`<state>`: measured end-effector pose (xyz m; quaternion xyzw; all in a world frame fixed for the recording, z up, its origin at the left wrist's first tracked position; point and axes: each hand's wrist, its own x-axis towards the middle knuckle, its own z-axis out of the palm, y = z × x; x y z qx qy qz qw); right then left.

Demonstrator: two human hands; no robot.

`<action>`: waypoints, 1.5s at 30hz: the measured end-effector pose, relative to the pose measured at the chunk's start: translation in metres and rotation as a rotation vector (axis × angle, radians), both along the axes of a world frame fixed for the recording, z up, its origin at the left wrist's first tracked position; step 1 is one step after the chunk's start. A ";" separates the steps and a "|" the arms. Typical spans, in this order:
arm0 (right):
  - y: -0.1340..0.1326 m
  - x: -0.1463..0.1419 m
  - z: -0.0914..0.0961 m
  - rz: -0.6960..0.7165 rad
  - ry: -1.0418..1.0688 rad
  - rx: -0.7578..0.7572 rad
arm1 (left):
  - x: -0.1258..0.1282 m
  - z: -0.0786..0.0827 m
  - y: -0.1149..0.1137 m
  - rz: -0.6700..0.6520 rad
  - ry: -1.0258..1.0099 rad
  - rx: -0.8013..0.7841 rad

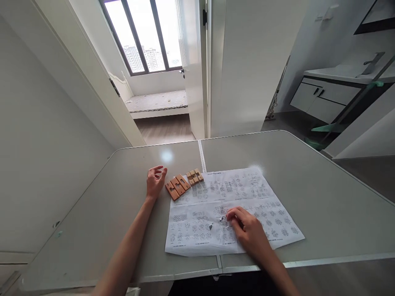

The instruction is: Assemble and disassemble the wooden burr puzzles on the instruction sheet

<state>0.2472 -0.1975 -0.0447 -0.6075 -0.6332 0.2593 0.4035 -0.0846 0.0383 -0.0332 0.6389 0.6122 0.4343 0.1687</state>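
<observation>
My left hand (pixel 156 181) rests at the left of the wooden pieces, its fingers loosely bent and apart, with nothing in it. Right beside it lies a row of reddish-brown wooden puzzle pieces (pixel 177 187) with cut-out slots, on the upper left corner of a sheet. Touching the sheet's edge area behind them is a group of small pale wooden notched blocks (pixel 194 176). The large creased paper sheet (pixel 197 209) carries printed diagrams. Over its lower middle is my right hand (pixel 247 228), fingers curled together and tips at the paper; whatever they pinch, if anything, is hidden.
The grey table (pixel 101 218) has a metal seam (pixel 202 156) down its middle. Two small torn spots (pixel 210 226) show in the paper. Beyond stand an open door (pixel 193 70), a bed (pixel 157 100) and, at right, a washbasin cabinet (pixel 324 96).
</observation>
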 end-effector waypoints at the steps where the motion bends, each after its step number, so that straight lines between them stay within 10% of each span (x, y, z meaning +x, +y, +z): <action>1: 0.000 0.000 -0.001 0.008 0.000 0.007 | 0.000 0.000 0.000 0.010 -0.014 0.000; 45: -0.002 -0.012 -0.021 0.194 -0.310 0.268 | 0.001 0.001 -0.008 0.001 0.081 0.042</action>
